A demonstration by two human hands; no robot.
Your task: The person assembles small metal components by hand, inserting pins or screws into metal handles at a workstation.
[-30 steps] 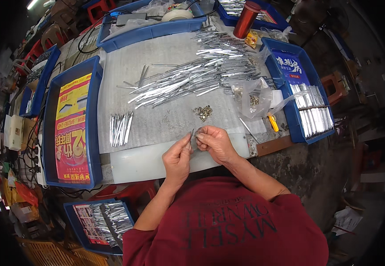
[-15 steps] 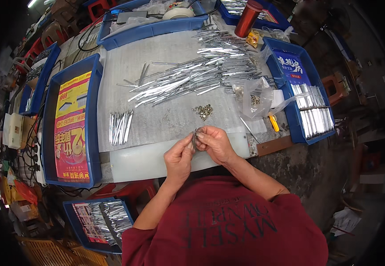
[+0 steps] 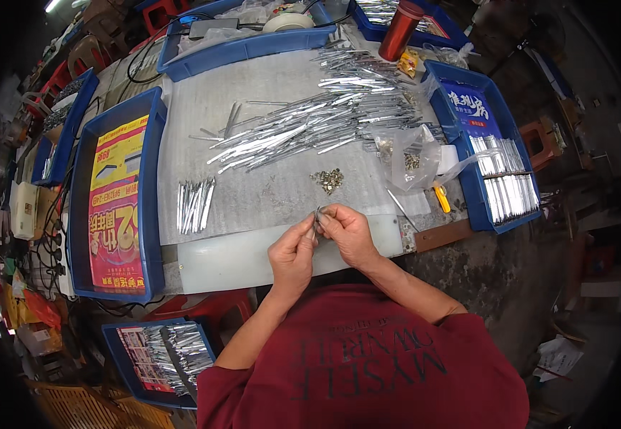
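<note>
Fingertips of both hands meet above the near edge of the table. My left hand [image 3: 290, 252] pinches a thin metal strip [image 3: 317, 217], mostly hidden by the fingers. My right hand [image 3: 350, 234] is closed at its upper end; a small part there is too small to make out. Just beyond them lies a little heap of small brass-coloured pieces [image 3: 327, 180]. Farther back spreads a large loose pile of shiny metal strips [image 3: 303, 121]. A neat row of similar strips [image 3: 195, 207] lies on the left of the grey sheet.
Blue trays stand on the left [image 3: 154, 214], at the back [image 3: 246, 58] and on the right [image 3: 476, 196]. A plastic bag of small pieces [image 3: 412, 161], a yellow-handled cutter [image 3: 442, 199] and a red flask [image 3: 400, 34] are on the right. Another blue tray [image 3: 121, 368] sits lower left.
Both hands stay together at the same spot, with only slight shifts of the fingers and wrists. The piles and trays have not moved.
</note>
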